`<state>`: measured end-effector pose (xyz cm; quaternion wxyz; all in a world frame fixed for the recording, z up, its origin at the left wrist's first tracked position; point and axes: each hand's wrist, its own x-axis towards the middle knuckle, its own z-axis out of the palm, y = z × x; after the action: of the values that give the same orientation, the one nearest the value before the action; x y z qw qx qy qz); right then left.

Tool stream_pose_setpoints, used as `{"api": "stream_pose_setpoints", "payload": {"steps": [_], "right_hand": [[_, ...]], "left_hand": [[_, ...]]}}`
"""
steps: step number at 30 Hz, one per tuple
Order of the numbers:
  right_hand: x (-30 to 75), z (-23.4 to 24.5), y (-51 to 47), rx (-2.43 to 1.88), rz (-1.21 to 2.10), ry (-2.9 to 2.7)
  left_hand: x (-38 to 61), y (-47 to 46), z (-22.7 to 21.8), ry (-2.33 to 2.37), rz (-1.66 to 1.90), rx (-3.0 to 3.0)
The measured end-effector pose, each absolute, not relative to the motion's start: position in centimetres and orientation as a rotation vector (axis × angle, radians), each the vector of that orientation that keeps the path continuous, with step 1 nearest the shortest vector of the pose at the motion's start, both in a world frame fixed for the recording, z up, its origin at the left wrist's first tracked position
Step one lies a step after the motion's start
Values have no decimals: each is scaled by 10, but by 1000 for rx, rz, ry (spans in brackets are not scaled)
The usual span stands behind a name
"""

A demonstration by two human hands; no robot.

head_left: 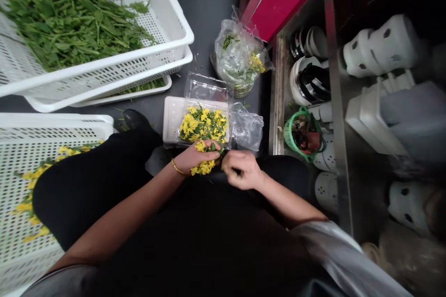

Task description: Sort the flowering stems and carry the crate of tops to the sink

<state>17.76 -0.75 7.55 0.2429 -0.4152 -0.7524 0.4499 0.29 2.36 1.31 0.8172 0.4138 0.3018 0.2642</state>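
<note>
My left hand (195, 157) is closed around a bunch of yellow flowers with green stems (205, 166), held over my lap. My right hand (241, 169) is curled in a pinch beside the bunch, touching its stems; what its fingers hold is too small to make out. Just beyond my hands a clear plastic punnet (170, 120) sits on the dark floor, filled with more yellow flowers (204, 124). Its clear lid (208, 87) lies open behind it.
A stack of white perforated crates (163, 32) with green leaves (66, 23) stands at upper left. Another white crate (52, 139) with yellow flowers is at left. A plastic bag of trimmings (240, 58), a steel shelf (278, 102) with crockery and a green basket (302, 133) lie right.
</note>
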Motion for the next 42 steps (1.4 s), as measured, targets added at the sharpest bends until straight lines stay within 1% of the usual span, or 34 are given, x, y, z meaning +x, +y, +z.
{"api": "stream_pose_setpoints", "payload": {"steps": [2,3,4,5,6,8,9,11,13,16,18,21,25,27,29,32,34,36,37,38,39,40,42], "right_hand": [[191,92,5,-886,1375,-2446],[198,96,13,-853,1472,-2603],[205,96,24,-916,1540,-2743],[210,92,35,-1088,1531,-2862],[212,84,47,-1327,1422,-2951],[208,59,70,-1808,898,-2981],[201,43,81,-1884,693,-2938],[181,12,96,-1820,560,-2925],[163,-14,106,-1765,542,-2977],[153,-32,109,-1776,563,-3002],[159,-29,105,-1810,561,-2943],[173,-8,85,-1834,530,-2845],[179,22,45,-1694,569,-2862],[178,28,31,-1630,669,-2807],[177,28,25,-1608,928,-2629],[179,20,24,-1721,1640,-2094],[182,15,22,-1790,2029,-1636],[185,15,18,-1780,2213,-1410],[186,17,17,-1764,2279,-1457],[187,19,18,-1785,2308,-1617],[187,21,22,-1866,2250,-1869],[186,22,28,-1986,2066,-2166],[182,19,48,-2201,1392,-2584]], "left_hand": [[-1,23,9,580,489,705],[-2,23,7,573,472,639],[-3,23,5,572,460,586],[-4,23,3,578,460,542],[-4,23,1,589,469,507],[-3,24,0,632,490,469],[-2,25,0,666,499,470],[1,27,2,730,508,504],[3,29,3,785,520,519],[7,30,-1,899,624,372],[10,29,-7,972,718,234],[13,28,-15,989,841,85],[17,26,-20,913,870,26],[17,25,-20,916,845,128],[16,24,-18,1000,843,386],[13,19,-11,1113,870,1001],[10,16,-3,1056,871,1349],[8,13,3,989,878,1478],[6,14,6,991,880,1441],[4,15,8,1009,873,1337],[0,18,9,1035,867,1172],[-4,22,11,1053,871,969],[-13,33,13,1030,914,581]]}}
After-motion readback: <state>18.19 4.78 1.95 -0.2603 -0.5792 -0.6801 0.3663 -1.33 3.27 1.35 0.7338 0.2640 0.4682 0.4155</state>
